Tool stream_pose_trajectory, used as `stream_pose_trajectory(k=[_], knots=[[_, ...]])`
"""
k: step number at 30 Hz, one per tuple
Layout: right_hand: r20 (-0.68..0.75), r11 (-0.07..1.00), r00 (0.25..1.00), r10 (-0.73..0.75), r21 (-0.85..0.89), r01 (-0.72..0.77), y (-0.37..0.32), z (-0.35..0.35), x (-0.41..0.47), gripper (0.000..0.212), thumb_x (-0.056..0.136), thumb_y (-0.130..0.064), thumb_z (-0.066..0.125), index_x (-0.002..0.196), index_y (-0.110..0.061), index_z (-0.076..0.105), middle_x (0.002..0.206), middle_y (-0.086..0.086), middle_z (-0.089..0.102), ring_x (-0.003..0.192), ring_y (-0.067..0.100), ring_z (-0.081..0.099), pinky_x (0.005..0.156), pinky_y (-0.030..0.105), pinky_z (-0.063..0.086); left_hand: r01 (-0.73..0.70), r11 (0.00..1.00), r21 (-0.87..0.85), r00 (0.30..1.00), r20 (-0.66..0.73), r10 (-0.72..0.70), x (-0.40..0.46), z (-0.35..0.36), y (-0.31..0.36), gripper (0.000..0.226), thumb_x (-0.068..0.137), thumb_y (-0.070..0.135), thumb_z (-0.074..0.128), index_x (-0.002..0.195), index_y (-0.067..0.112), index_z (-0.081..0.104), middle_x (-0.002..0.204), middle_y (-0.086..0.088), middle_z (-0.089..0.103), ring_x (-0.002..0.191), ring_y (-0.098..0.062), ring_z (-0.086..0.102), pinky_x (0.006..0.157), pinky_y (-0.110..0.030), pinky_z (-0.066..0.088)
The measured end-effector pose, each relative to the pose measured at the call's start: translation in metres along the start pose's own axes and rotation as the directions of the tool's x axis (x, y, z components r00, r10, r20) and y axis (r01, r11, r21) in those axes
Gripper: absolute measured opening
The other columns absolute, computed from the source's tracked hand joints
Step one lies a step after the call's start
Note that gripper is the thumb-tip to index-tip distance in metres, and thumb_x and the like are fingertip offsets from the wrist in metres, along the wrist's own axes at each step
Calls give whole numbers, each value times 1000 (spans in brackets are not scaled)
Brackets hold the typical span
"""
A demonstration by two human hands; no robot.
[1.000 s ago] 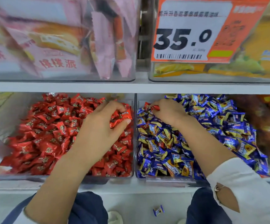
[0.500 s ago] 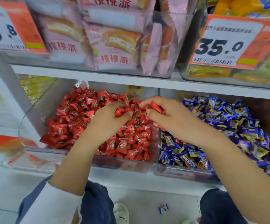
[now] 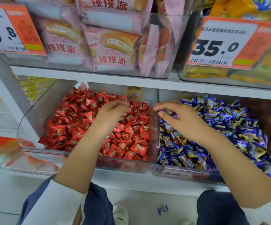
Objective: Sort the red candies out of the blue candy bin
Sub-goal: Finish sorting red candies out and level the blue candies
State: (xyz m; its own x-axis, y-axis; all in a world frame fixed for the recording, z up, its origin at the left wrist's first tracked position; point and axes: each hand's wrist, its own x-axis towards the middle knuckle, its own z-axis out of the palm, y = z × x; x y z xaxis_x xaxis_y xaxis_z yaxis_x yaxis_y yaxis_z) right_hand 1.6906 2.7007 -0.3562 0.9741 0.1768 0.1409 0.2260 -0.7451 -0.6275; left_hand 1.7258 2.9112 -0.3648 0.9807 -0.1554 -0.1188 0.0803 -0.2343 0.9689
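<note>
- My right hand (image 3: 185, 120) hovers over the blue candy bin (image 3: 186, 173), grip loosely spread and holding nothing I can see.
- My left hand (image 3: 110, 116) hangs over the red candies (image 3: 76, 120), fingers curled and blurred (contents I cannot tell).
- A few red wrappers seem to show among the blue candies (image 3: 238, 120); I'd part them gently and pinch one at a time.

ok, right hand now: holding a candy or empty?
Looks empty. The right hand hovers over the blue candy bin near the divider, fingers loosely spread, no red wrapper visible between them; the palm side is hidden.
</note>
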Motion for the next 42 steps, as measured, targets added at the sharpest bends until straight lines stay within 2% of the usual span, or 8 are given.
stream_pose_trajectory(k=[5, 10, 16, 25, 29, 33, 36, 42], knots=[[-23, 960, 991, 131, -246, -132, 41, -11, -8, 26, 95, -29, 53, 119, -27, 62, 112, -5, 66, 95, 16, 64, 82, 25, 46, -114, 964, 240, 978, 198, 67, -4, 52, 7, 44, 90, 51, 50, 124, 25, 56, 115, 11, 56, 109, -11, 52, 98, -31, 41], [145, 921, 948, 284, -315, -228, 68, -5, 6, 71, 83, -48, 63, 144, -30, 32, 145, 5, 42, 128, 24, 44, 103, 32, 39, -287, 838, 464, 907, 414, 81, 0, 67, 18, 44, 93, 30, 49, 136, 22, 43, 137, 1, 47, 111, -14, 49, 85, -24, 35], [366, 846, 864, 346, -521, -118, 78, 15, 70, 103, 69, -55, 72, 150, -30, 15, 156, 3, 20, 141, 26, 22, 112, 43, 29, -328, 821, 467, 879, 470, 84, 8, 64, 17, 52, 93, 28, 47, 142, 28, 29, 116, 7, 55, 94, -11, 54, 75, -21, 41], [437, 803, 809, 395, -591, -73, 70, 41, 73, 40, 85, -32, 61, 120, -16, 51, 100, 5, 54, 91, 25, 57, 75, 33, 49, -309, 823, 477, 876, 480, 51, 10, 63, 19, 50, 94, 28, 46, 141, 22, 31, 67, 14, 44, 53, 4, 44, 48, -11, 32], [525, 712, 736, 428, -697, 84, 50, 22, 46, 14, 88, -33, 58, 82, -23, 50, 67, -6, 40, 56, 9, 41, 50, 25, 37, -297, 833, 468, 878, 477, 45, 6, 63, 23, 46, 94, 26, 46, 138, 18, 35, 65, 11, 46, 51, 8, 47, 48, -9, 33], [460, 686, 822, 337, -718, 121, 49, -22, 19, 52, 81, -41, 62, 129, -28, 48, 96, 0, 56, 84, 19, 55, 64, 28, 42, -309, 834, 458, 866, 499, 47, 5, 62, 25, 47, 95, 26, 44, 140, 20, 33, 119, 6, 53, 91, -5, 51, 76, -20, 41], [356, 715, 874, 330, -699, 15, 67, -54, -12, 49, 82, -45, 61, 128, -36, 47, 119, -5, 51, 106, 18, 50, 74, 27, 37, -306, 818, 487, 869, 493, 31, 3, 63, 25, 48, 97, 27, 42, 141, 13, 31, 101, 17, 43, 99, -11, 41, 81, -24, 31], [188, 801, 908, 374, -559, -214, 90, -84, -59, 62, 70, -69, 59, 127, -50, 45, 136, -9, 49, 125, 18, 47, 108, 43, 29, -310, 806, 505, 881, 472, 43, 0, 65, 24, 37, 97, 30, 41, 133, 23, 37, 123, -3, 49, 101, -15, 46, 83, -25, 35]])
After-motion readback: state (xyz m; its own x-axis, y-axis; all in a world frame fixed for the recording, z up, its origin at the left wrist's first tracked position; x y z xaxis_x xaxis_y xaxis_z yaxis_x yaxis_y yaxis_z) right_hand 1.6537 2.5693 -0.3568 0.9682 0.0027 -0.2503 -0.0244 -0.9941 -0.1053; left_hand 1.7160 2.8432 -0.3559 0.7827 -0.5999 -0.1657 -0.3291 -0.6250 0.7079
